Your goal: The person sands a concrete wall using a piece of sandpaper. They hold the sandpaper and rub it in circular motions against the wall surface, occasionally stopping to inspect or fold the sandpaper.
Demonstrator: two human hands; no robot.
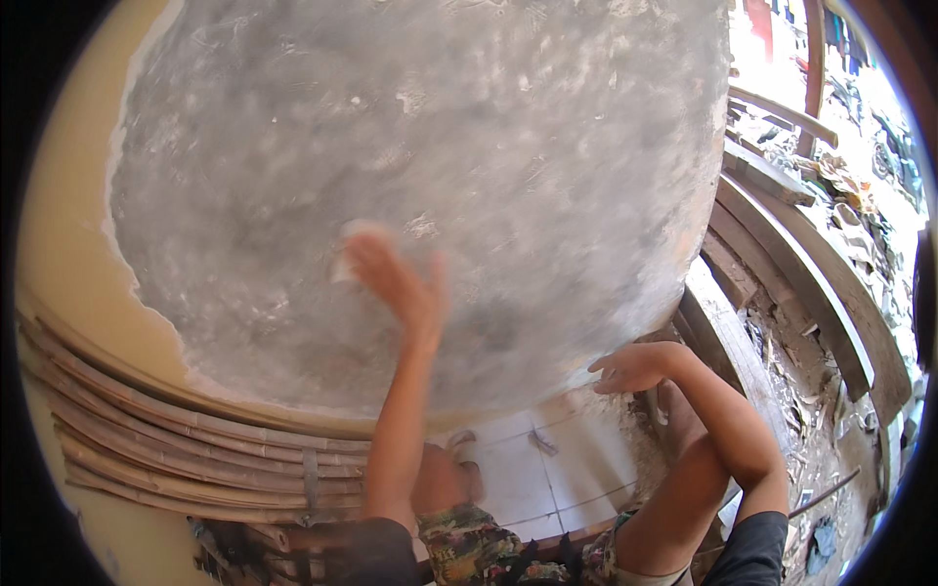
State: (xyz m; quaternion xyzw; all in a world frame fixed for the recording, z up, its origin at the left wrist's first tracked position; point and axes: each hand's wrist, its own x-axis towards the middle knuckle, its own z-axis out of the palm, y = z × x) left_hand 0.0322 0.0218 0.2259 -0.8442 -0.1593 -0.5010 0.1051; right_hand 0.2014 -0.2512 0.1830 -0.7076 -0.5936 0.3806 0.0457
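A large grey plastered wall patch with pale scuffs fills the middle of the view, edged at the left by yellow paint. My left hand, blurred, lies against the lower middle of that patch. Something whitish, perhaps a sheet of sandpaper or a cloth, shows at its fingertips, partly hidden by the fingers. Near the wall's lower right corner is my right hand, its fingers loosely bent and apart, with nothing seen in them. Whether its fingertips touch the wall edge is unclear.
Bamboo poles run along the wall's foot at the left. White floor tiles lie below, with a small crumpled scrap on them. Wooden beams and scattered debris occupy the right side. My bent knees are close beneath my arms.
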